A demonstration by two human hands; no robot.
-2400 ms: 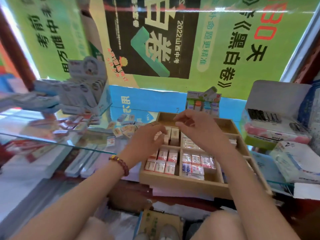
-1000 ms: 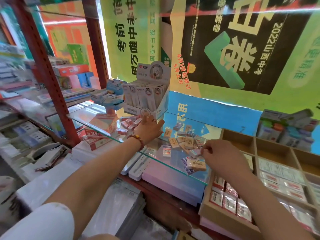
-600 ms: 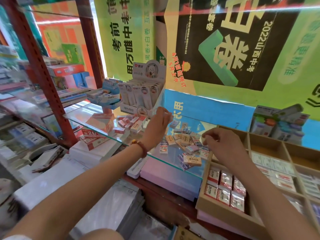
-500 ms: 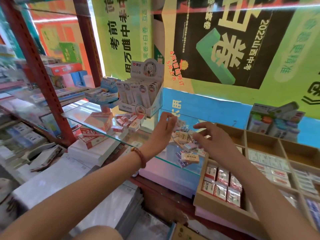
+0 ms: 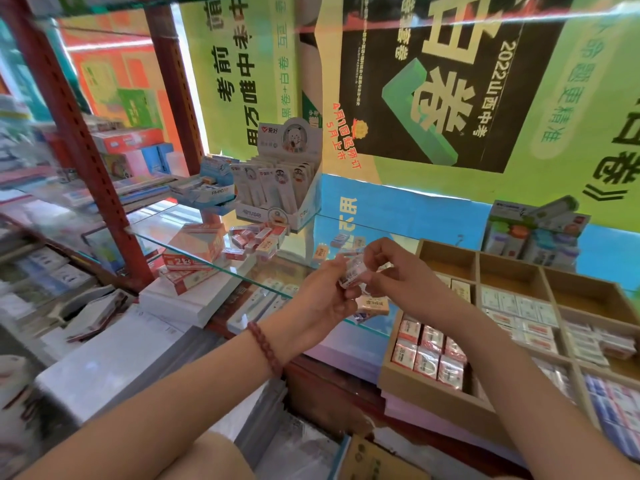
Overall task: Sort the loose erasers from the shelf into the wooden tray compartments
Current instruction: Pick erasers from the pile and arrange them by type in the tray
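Two hands: I see the left hand (image 5: 322,301) and right hand (image 5: 393,271) meeting above the front edge of the glass shelf (image 5: 287,261), just left of the wooden tray (image 5: 433,398).
Left hand: fingers curled, pinching a wrapped eraser (image 5: 350,276).
Right hand: thumb and fingers pinch the same eraser from the other side.
Wrapped eraser: held in the air over the shelf, outside the tray.
Loose erasers: a red-and-white pile (image 5: 259,239) beside the display box (image 5: 277,199); a yellowish eraser (image 5: 373,304) lies on the shelf just below the hands.
Tray: I count rows of packed erasers (image 5: 427,355) in the near-left compartment.
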